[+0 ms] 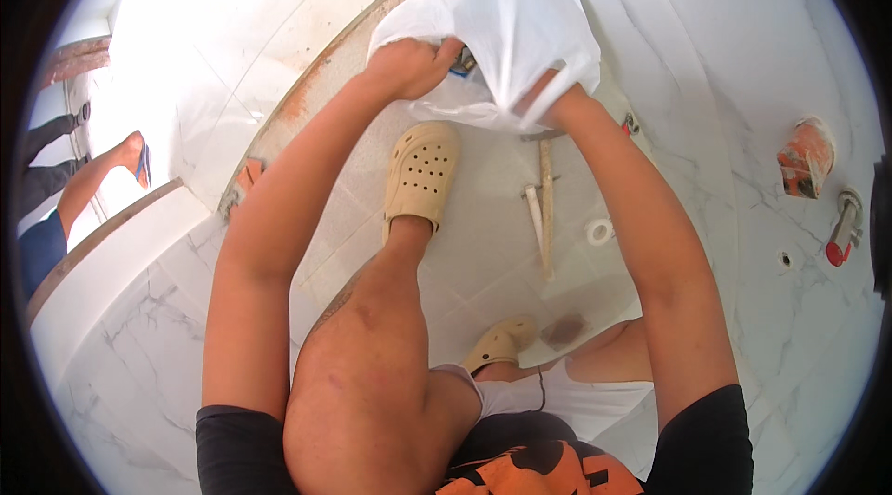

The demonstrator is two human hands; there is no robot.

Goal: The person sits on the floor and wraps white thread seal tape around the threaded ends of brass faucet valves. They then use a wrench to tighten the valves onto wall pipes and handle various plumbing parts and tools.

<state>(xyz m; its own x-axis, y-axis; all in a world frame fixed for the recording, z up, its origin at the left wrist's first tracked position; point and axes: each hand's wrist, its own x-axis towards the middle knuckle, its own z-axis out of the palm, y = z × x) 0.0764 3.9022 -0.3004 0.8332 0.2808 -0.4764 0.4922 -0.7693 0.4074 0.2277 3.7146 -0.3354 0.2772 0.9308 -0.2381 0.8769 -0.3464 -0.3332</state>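
Note:
A white plastic bag point(502, 7) lies on the floor ahead of me, its mouth facing me. My left hand point(409, 66) is closed on the left edge of the opening, thumb toward the middle. Just beside that thumb, a small metal and blue item point(463, 61) shows inside the bag; its kind is not clear. My right hand point(565, 105) reaches into the right side of the mouth, with a strip of plastic across it. Its fingers are hidden by the plastic, so whether they grip anything does not show.
A wooden-handled tool point(546, 216), a thin white stick point(534, 214) and a white ring-shaped roll point(600, 232) lie right of my tan clog point(423, 165). Broken brick point(249, 175) sits by the left ledge. A red-handled tap point(844, 230) juts from the right wall. Other people's legs point(98, 175) show far left.

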